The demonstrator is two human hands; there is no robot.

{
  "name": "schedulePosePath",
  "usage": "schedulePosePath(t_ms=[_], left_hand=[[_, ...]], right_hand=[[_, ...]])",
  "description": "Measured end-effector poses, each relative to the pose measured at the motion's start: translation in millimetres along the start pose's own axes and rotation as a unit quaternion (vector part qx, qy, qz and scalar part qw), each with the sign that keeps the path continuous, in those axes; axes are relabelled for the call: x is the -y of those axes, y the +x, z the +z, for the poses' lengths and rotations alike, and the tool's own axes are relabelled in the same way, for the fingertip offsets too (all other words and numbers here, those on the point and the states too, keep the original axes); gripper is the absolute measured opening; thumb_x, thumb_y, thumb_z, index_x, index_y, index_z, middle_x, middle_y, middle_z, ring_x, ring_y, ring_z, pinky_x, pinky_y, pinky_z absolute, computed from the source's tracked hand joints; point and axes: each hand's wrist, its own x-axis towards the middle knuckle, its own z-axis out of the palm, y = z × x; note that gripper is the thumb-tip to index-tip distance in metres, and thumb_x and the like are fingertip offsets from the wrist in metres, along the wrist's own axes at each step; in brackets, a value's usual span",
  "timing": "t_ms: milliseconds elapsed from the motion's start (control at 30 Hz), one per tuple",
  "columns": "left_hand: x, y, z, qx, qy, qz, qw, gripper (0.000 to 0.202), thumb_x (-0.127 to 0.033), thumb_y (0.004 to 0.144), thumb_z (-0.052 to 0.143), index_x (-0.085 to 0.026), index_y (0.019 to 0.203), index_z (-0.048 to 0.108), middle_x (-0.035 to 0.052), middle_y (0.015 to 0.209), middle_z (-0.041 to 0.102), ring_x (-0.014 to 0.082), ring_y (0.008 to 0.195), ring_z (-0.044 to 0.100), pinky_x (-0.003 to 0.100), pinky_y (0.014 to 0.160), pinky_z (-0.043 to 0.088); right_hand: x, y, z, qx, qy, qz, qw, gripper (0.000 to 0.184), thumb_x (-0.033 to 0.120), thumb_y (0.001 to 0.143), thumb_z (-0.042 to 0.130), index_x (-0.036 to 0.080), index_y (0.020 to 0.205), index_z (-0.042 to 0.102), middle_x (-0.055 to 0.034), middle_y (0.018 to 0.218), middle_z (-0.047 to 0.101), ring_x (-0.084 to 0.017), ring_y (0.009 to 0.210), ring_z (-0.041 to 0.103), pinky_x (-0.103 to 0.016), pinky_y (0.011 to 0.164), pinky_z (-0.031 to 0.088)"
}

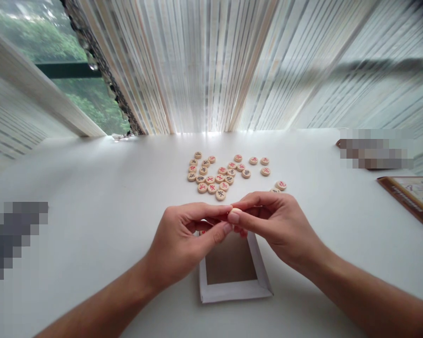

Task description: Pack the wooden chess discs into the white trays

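My right hand (278, 220) is closed, with a small round wooden xiangqi piece (236, 210) pinched under its thumb; the fingers cover most of the piece. My left hand (193, 234) meets it fingertip to fingertip, thumb and forefinger closed at the piece's left edge. Both hands are above the far end of a shallow white open box (237, 292) with a brown inner bottom (229, 263). A bit of red marking shows at the box's far left corner, mostly hidden by my left hand. Beyond my hands, several xiangqi pieces (210, 179) with red or black characters lie scattered face up.
Two pieces lie just past my right hand, a red one (281, 185) and one partly hidden. At the right edge of the white table (91, 188) is a brown printed box (409, 202). Blurred patches cover items at left and far right. Striped curtains (204, 65) hang behind.
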Motion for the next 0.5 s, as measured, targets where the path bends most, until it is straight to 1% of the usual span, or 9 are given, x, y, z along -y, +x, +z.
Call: schedulePosePath(t_ms=[100, 200, 300, 400, 500], left_hand=[[1.7, 0.4, -1.4, 0.010, -0.051, -0.021, 0.998, 0.028, -0.013, 0.082, 0.090, -0.017, 0.110, 0.087, 0.0083, 0.091, 0.087, 0.0230, 0.085, 0.085, 0.026, 0.077, 0.069], [2.7, 2.2, -3.0, 0.006, -0.096, -0.041, 0.994, 0.027, -0.016, 0.080, 0.093, -0.020, 0.107, 0.088, 0.0060, 0.086, 0.087, 0.0195, 0.077, 0.084, 0.023, 0.072, 0.068], [2.0, 5.2, -4.6, -0.005, -0.122, -0.061, 0.991, 0.025, -0.017, 0.079, 0.095, -0.020, 0.103, 0.088, 0.0050, 0.081, 0.086, 0.0170, 0.071, 0.082, 0.021, 0.069, 0.068], [1.4, 7.7, -5.7, -0.021, -0.120, -0.080, 0.989, 0.023, -0.017, 0.077, 0.096, -0.018, 0.099, 0.089, 0.0050, 0.077, 0.085, 0.0139, 0.066, 0.079, 0.016, 0.063, 0.065], [2.0, 8.3, -5.8, -0.026, -0.112, -0.087, 0.990, 0.018, -0.021, 0.081, 0.094, -0.017, 0.098, 0.089, 0.0057, 0.075, 0.084, 0.0126, 0.063, 0.078, 0.015, 0.062, 0.064]], right_hand=[[-0.1, -0.5, -0.2, 0.014, 0.002, 0.000, 1.000, 0.028, 0.038, 0.069, 0.102, 0.018, 0.081, 0.086, -0.0056, 0.071, 0.079, -0.016, 0.061, 0.071, -0.026, 0.058, 0.062], [0.4, -0.7, 0.0, 0.038, 0.017, 0.009, 0.999, 0.027, 0.039, 0.075, 0.098, 0.019, 0.090, 0.089, -0.0067, 0.074, 0.081, -0.018, 0.067, 0.075, -0.028, 0.065, 0.064], [-0.9, -1.1, -1.3, 0.055, 0.046, 0.026, 0.997, 0.030, 0.036, 0.078, 0.097, 0.019, 0.102, 0.089, -0.0077, 0.082, 0.083, -0.021, 0.078, 0.080, -0.031, 0.076, 0.066], [-2.9, -1.5, -2.7, 0.055, 0.069, 0.044, 0.995, 0.039, 0.030, 0.076, 0.098, 0.021, 0.112, 0.087, -0.0085, 0.093, 0.085, -0.023, 0.088, 0.081, -0.033, 0.086, 0.066], [-2.4, -1.4, -1.8, 0.048, 0.075, 0.050, 0.995, 0.044, 0.025, 0.070, 0.102, 0.022, 0.111, 0.087, -0.0077, 0.094, 0.085, -0.022, 0.087, 0.082, -0.033, 0.086, 0.067]])
